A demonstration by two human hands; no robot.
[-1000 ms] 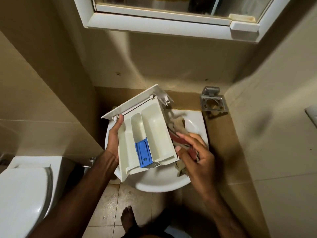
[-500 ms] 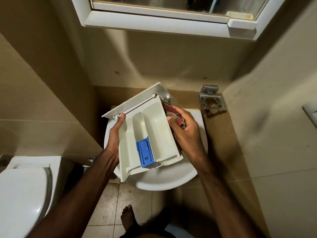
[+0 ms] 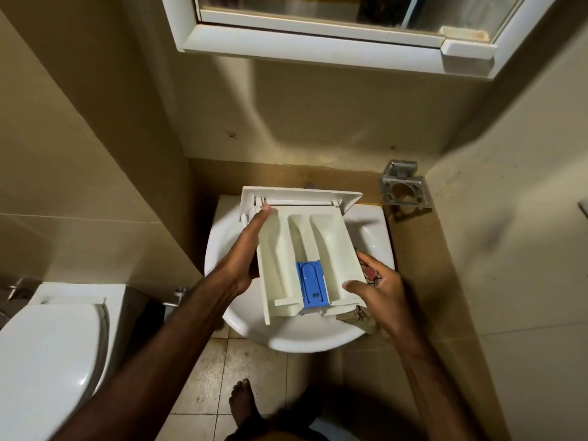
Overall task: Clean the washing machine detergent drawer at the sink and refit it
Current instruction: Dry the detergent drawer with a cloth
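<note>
A cream plastic detergent drawer (image 3: 305,259) is held level above a white sink (image 3: 369,230), open side up, so that its three compartments are seen from above. Its long axis runs away from the person: the wide front panel is at the far end, towards the wall, and the open rear end with a blue siphon insert (image 3: 311,286) is nearest the body.

The drawer lies between the two hands. The left hand (image 3: 246,249) is laid along the drawer's left wall, palm against the side, the fingers straight and pointing towards the front panel; the fingertips reach the corner where the panel begins. The right hand (image 3: 378,291) is at the near right corner: its thumb is hooked over the rear rim, and its fingers are curled round a bunched patterned cloth (image 3: 370,276) pressed against the drawer's right wall. More of the cloth hangs below the hand.

Both hands are about equally near the drawer, but only the right one holds the wiping cloth, so it is judged the one placed to rub along the right wall or into the compartments, which lie to the left of its fingers. No running water is seen. Refitting is not yet done.
</note>
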